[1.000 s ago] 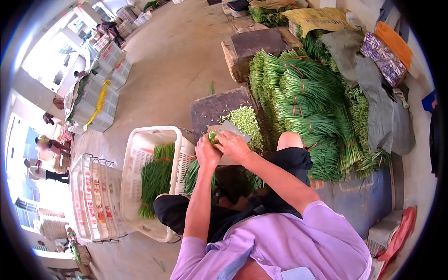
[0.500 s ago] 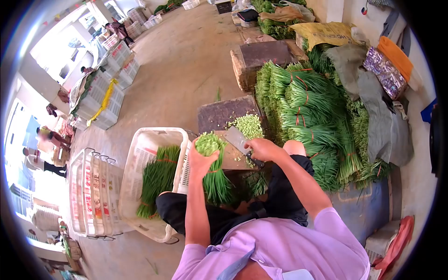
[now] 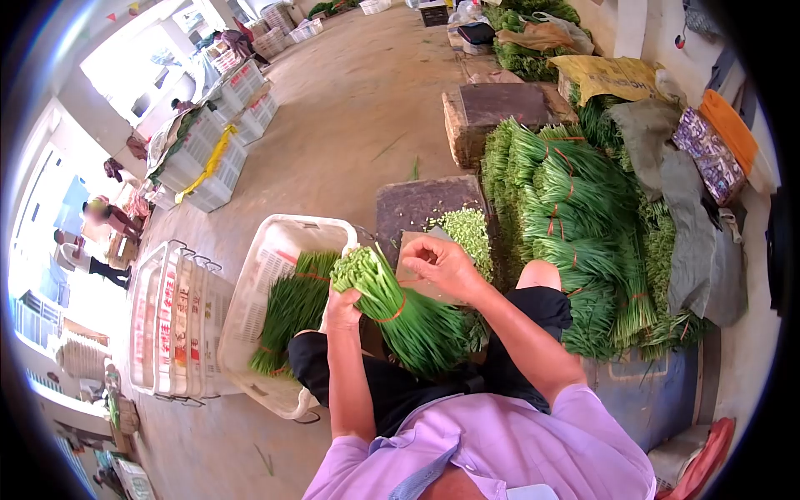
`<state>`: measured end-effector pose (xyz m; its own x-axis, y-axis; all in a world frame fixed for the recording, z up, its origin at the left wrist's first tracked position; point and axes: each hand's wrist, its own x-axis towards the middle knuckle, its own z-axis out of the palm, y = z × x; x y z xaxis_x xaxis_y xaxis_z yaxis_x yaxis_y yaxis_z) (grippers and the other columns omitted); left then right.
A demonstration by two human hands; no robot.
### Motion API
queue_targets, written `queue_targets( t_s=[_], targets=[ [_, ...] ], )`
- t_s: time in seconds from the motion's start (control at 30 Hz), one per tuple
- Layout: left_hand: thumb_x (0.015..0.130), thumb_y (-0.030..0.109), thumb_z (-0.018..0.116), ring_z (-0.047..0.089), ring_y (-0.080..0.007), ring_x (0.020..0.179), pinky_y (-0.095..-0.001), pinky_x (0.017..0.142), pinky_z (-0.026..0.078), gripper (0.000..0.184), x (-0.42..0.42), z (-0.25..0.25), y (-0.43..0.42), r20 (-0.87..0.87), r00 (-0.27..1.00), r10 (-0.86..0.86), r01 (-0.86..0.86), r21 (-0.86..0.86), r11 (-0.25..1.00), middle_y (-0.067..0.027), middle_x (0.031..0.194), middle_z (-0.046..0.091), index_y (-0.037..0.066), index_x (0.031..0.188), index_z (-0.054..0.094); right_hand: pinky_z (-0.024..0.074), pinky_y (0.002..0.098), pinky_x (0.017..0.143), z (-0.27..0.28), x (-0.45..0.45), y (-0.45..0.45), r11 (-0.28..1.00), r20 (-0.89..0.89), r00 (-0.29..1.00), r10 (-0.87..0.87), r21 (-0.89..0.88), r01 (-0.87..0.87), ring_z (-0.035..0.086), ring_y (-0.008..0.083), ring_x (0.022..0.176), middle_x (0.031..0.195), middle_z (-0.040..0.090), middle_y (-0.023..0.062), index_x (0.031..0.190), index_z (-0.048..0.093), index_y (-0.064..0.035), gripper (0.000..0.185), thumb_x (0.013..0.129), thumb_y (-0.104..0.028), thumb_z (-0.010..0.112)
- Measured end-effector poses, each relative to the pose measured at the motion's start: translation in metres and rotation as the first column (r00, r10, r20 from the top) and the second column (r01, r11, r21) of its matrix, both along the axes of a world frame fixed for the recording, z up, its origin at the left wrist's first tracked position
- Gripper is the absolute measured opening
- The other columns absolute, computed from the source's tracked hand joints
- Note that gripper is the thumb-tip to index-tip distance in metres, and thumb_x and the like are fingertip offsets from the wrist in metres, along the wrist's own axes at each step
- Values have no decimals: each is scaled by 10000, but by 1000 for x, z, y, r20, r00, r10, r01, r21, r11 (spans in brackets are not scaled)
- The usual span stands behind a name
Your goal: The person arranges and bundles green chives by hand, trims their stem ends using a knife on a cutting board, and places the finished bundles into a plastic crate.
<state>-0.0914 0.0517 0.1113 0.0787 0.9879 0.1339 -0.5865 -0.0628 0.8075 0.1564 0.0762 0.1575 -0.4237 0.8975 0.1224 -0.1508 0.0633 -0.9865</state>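
My left hand (image 3: 342, 308) is wrapped round the pale stem end of a bundle of long green stalks (image 3: 417, 325). A red band circles the bundle, and its dark green ends point down to the right over my lap. To its right, my right hand (image 3: 440, 262) hovers over the cutting board (image 3: 425, 287) with curled fingers; whether it pinches anything is too small to tell. Chopped pale stem pieces (image 3: 468, 236) lie on the dark block (image 3: 408, 204) behind it. The knife cannot be made out.
At the left, a white basket (image 3: 242, 325) holds more bundles, beside stacked white baskets (image 3: 150, 333). A large pile of banded stalks (image 3: 575, 200) rises at the right. White crates (image 3: 204, 158) stand farther back; people (image 3: 92, 258) are at the far left.
The bundle has been raised and tilted, its green ends swinging right. My right hand has let go of the knife and moved up left toward the bundle. The camera view has shifted.
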Motion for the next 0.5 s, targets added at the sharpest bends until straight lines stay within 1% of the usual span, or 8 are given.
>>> queue_targets(
  t_s=[0.07, 0.1, 0.17, 0.27, 0.3, 0.4, 0.47, 0.5],
  targets=[
    [610, 154, 885, 597, -252, 1216, -409, 1043, 501, 999, -1, -3, -1, 40, 999, -14, 14, 0, 1000, -107, 1365, 570, -20, 1465, 398, 557, 289, 769, -1, -5, -1, 952, 104, 982, -160, 279, 126, 627, 152, 947, 1090, 631, 83, 1214, 617, -8, 351, 935, -196, 717],
    [604, 174, 898, 577, -254, 1242, -415, 1061, 489, 1023, -1, -8, 0, 102, 995, -21, 20, 17, 1000, -107, 1397, 546, -15, 1473, 392, 557, 289, 769, -5, -6, 0, 951, 104, 981, -161, 282, 126, 627, 152, 947, 1090, 631, 83, 1214, 617, -8, 351, 935, -196, 717],
    [577, 250, 940, 529, -263, 1301, -435, 1108, 455, 1100, -3, -17, 3, 184, 983, -25, 26, -3, 1000, -112, 1473, 487, -4, 1488, 378, 548, 327, 875, -13, -7, 4, 983, 88, 996, -28, 185, 11, 606, 209, 1071, 1233, 581, 121, 1315, 571, -15, 449, 947, -239, 699],
    [568, 294, 955, 530, -271, 1300, -445, 1116, 453, 1122, 5, -19, 5, 257, 962, -88, 69, 82, 994, -120, 1476, 485, -4, 1485, 381, 524, 341, 923, 10, -9, 0, 995, 44, 999, -15, 104, 11, 613, 197, 1073, 1225, 590, 113, 1319, 570, -19, 439, 960, -246, 681],
    [557, 286, 966, 532, -276, 1301, -460, 1115, 454, 1132, 7, -18, 5, 291, 953, -80, 68, 52, 996, -127, 1471, 490, -3, 1483, 383, 524, 341, 923, 10, -11, 1, 995, 46, 999, -14, 104, 10, 613, 197, 1073, 1225, 590, 113, 1319, 570, -19, 439, 960, -246, 681],
    [546, 291, 976, 548, -278, 1286, -461, 1095, 474, 1155, 15, -15, 2, 306, 947, -92, 75, 67, 995, -132, 1451, 509, -6, 1485, 373, 523, 315, 878, 5, -16, 10, 971, 21, 998, -55, 234, 48, 619, 166, 1028, 1174, 624, 98, 1250, 625, -13, 363, 967, -236, 673],
    [530, 297, 986, 571, -280, 1259, -456, 1076, 494, 1162, 15, -16, 2, 323, 939, -116, 113, 29, 993, -138, 1434, 524, -13, 1475, 384, 514, 279, 801, 1, -17, 20, 975, 26, 999, -47, 217, 40, 617, 122, 933, 1074, 666, 72, 1131, 686, -4, 272, 978, -227, 661],
    [535, 299, 983, 581, -277, 1246, -450, 1064, 503, 1143, 17, -11, 0, 298, 946, -131, 130, 23, 991, -138, 1416, 539, -18, 1464, 397, 513, 256, 763, 3, -18, 21, 990, -31, 998, -47, 135, 51, 610, 79, 842, 989, 691, 31, 1076, 705, 6, 232, 984, -201, 656]
  ],
)
